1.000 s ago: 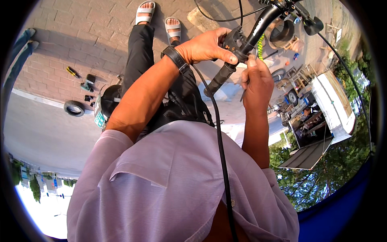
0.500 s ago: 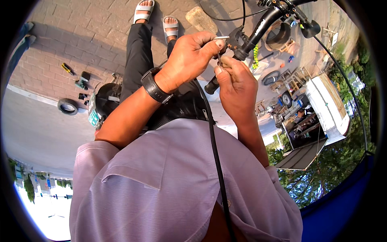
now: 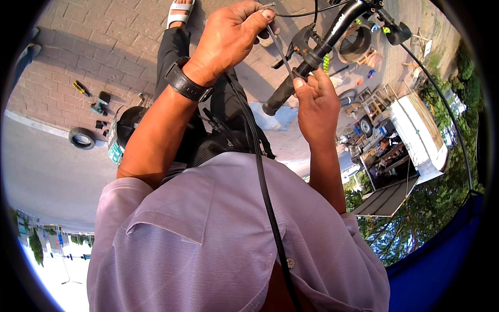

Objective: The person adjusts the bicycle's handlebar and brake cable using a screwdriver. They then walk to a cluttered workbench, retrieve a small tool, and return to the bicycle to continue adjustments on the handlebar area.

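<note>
My left hand [image 3: 228, 39] is raised at the upper middle, thumb and fingers closed on a thin grey L-shaped hex key [image 3: 279, 46]. Its short silver end sticks out past the thumb, while the long arm slants down across the handlebar. Beside the rubber grip [image 3: 282, 96], my right hand [image 3: 318, 104] is closed, its thumb tip at the key's lower end; the other fingers are partly hidden. Between the hands, a black brake lever [image 3: 301, 40] sits on the black handlebar [image 3: 338, 34], apart from the key's short end.
Black cables [image 3: 266, 192] hang down past my shirt. On the paving to the left lie a yellow-handled tool [image 3: 80, 88], a cordless drill [image 3: 100, 104] and a small tyre [image 3: 82, 138]. A cluttered cart [image 3: 390, 161] stands at the right, near a dark round tub [image 3: 355, 44].
My left hand has moved up and left, drawing the hex key's short end away from the brake lever. My right hand has shifted slightly right and down; more of the key shows.
</note>
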